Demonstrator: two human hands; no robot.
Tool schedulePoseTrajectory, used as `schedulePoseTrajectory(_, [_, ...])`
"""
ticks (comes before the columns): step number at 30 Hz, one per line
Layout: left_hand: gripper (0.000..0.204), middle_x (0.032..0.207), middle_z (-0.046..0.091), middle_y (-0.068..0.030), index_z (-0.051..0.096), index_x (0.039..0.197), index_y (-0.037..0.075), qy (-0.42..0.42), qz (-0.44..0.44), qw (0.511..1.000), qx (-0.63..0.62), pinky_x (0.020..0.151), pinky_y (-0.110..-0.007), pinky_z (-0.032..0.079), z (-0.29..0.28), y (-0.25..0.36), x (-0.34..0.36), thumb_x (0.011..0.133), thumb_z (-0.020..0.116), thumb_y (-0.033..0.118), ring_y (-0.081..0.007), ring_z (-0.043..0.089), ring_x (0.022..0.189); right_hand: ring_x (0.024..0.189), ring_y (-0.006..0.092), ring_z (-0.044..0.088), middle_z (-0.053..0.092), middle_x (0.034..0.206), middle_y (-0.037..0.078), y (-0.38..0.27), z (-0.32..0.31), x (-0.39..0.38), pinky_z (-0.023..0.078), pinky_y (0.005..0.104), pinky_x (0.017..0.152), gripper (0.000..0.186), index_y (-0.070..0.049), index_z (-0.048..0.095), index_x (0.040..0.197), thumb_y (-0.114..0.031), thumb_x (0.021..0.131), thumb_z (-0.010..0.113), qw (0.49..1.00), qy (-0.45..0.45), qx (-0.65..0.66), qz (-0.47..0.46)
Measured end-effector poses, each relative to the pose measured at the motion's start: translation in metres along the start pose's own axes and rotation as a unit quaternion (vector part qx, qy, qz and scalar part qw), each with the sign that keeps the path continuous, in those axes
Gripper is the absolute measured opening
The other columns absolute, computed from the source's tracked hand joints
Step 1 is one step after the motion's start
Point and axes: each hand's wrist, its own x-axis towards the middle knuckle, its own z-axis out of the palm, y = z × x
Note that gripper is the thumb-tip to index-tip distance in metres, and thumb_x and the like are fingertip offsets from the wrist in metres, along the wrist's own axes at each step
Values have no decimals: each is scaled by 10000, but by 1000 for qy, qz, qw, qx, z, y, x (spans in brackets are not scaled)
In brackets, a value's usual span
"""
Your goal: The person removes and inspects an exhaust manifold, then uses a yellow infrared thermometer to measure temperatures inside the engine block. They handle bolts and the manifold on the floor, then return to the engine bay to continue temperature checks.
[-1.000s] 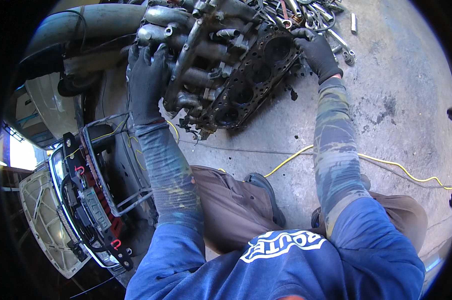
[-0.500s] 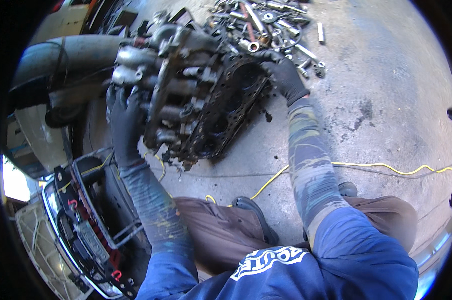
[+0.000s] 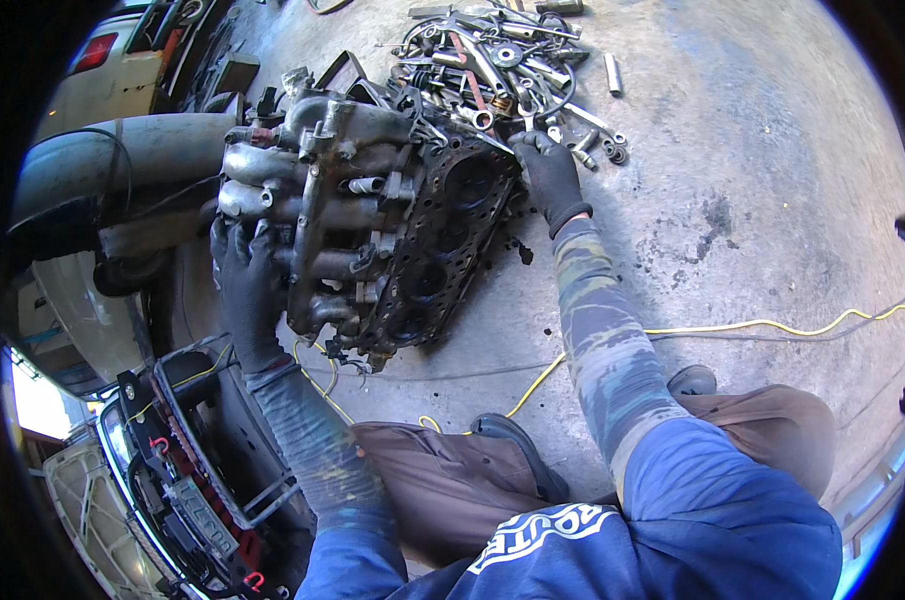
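The big dirty engine part [image 3: 347, 215] sits on the grey floor [image 3: 692, 180], at 11 o'clock from the person's knees. The left hand [image 3: 249, 300] is nearer to it. Its fingers [image 3: 238, 242] are bent and a bit apart, touching the silver pipes [image 3: 252, 200]; I can't tell if they grip. From them, the middle of the part is at 3 o'clock.

The right hand [image 3: 552, 185] has its fingers [image 3: 534, 145] curled in, just beside the part's top corner and the pile of tools [image 3: 492, 75]. I can't tell if they hold anything. From them, the part is at 8 o'clock.

Its black flat side [image 3: 440, 245], with round hollows, is long from 1 o'clock to 7 o'clock. The pipes stick out toward 9 o'clock.
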Motion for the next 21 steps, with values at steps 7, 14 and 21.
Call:
schedulePoseTrajectory(7, [430, 1475, 552, -175, 637, 1332, 91, -15, -18, 1000, 10, 1168, -535, 377, -3, 3, 3, 903, 634, 62, -449, 418, 1435, 668, 129, 609, 712, 811, 44, 17, 3, 8, 502, 329, 653, 265, -9, 718, 895, -263, 962, 683, 986, 154, 42, -51])
schedulePoseTrajectory(14, [419, 1449, 562, -178, 630, 1319, 82, -20, -26, 999, 24, 1154, -538, 393, -4, 6, 4, 900, 634, 60, -448, 428, 1423, 724, 156, 637, 706, 799, 80, 59, 26, -28, 509, 348, 689, 296, -5, 702, 961, -300, 981, 687, 954, 274, -14, -117])
schedulePoseTrajectory(21, [380, 1445, 554, -194, 628, 1296, 65, 8, 5, 1000, 18, 1145, -533, 400, -7, 9, 6, 916, 645, 81, -446, 440, 1409, 713, 166, 617, 684, 799, 91, 93, 20, -35, 511, 367, 691, 265, 12, 670, 963, -252, 970, 640, 972, 234, -16, -28])
